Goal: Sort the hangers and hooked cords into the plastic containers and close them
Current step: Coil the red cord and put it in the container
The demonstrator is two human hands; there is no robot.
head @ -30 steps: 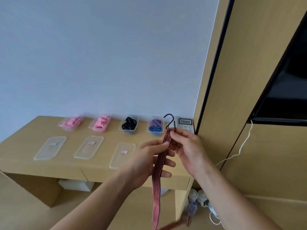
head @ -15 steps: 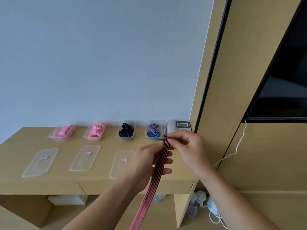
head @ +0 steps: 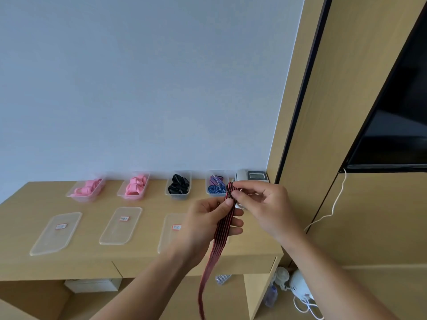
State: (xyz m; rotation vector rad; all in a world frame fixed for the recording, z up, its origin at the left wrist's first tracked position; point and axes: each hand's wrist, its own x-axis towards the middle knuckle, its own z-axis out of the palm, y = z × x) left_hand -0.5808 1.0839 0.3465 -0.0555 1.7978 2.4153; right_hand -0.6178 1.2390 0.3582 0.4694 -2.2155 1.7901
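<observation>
Head view: red-black cord (head: pixel 223 229) pinched by both hands' fingers (head: pixel 240 195).

2 arms of the person show, both bare for their whole visible length. The left hand (head: pixel 205 227) and left forearm (head: pixel 147 287) lie before the desk's (head: pixel 143 255) front edge. The right hand (head: pixel 265 209) and right forearm (head: pixel 335 280) lie before the desk's right end. The visible fingernails are short.

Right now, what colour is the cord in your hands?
The cord is red with black stripes, clearest in the head view.
</observation>
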